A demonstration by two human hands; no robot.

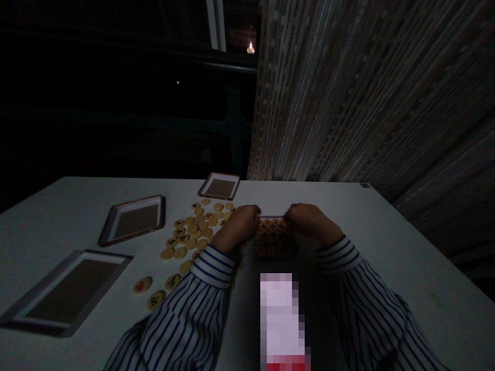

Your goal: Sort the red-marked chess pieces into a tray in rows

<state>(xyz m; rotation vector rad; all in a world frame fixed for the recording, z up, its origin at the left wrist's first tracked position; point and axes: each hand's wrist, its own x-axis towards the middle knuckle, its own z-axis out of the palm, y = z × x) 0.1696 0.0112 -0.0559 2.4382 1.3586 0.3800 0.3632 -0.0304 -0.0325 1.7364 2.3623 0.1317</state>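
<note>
A small box (270,216) in front of me holds rows of round Chinese chess pieces (275,236) with red characters. My left hand (240,225) is closed at its far left corner, fingers curled over the edge. At the far right corner my right hand (309,220) is closed in the same way. Darkness hides the fingertips and the near side of the box. Many loose chess pieces (192,228) lie to the left of my left hand, some face up with black or red characters, and my left forearm covers part of them.
Three shallow rectangular trays or lids lie on the white table (371,309): a near left one (27,296), a middle one (105,226) and a far one (234,191). A string curtain (328,93) hangs behind the table. The room is dim.
</note>
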